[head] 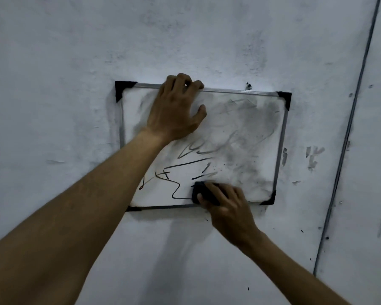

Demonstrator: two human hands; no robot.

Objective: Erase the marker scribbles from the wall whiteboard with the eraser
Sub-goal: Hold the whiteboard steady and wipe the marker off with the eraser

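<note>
The whiteboard [280,137] hung a little crooked on the wall [53,84], its right side lower than its left, with black caps at all 4 corners. The left hand [176,108] held it at the top: the fingers were curled over the upper frame rail left of its middle, the thumb was spread out flat on the white surface, and the palm lay against the upper left part of the board.

The right hand [226,204] gripped the dark eraser [204,193], fingers wrapped over it and thumb on its near side. The eraser pressed against the board close to the bottom rail, slightly right of the middle, well below the left hand.

Black scribbles [178,170] lay across the lower left and centre of the board, and 1 wavy line ran right up to the eraser's left edge. The upper and right parts of the board were a smeared grey smudge [240,128]. A small screw [249,86] stuck out of the wall just above the top rail, and a thin pipe [348,133] ran down the wall at the right.
</note>
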